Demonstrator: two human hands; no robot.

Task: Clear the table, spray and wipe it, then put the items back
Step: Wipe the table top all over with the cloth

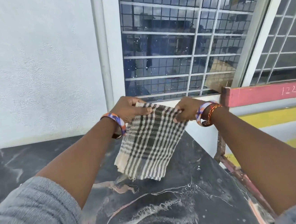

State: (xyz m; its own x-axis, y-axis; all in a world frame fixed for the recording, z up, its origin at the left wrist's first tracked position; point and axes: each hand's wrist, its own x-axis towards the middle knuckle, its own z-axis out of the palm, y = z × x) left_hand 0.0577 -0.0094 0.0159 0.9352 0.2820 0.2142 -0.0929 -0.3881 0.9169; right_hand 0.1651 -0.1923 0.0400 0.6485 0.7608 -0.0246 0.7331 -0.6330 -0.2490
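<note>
Up front, left hand (pixel 132 107) and right hand (pixel 186 110) each pinch a top corner of the checked cloth (pixel 149 141), hanging above the wet dark tabletop (pixel 171 209); tabletop edges cut off by both arms.

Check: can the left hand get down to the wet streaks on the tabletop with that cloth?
Probably yes. The left hand grips the checked cloth above the dark tabletop, and nothing stands between the cloth's hanging edge and the wet streaks just below.

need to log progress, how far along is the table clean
Cleared and sprayed, it seems: the dark table shows no items, only foamy wet streaks. In hand: left hand and right hand hold the checked cloth spread above it. Left: wiping, returning items.
</note>
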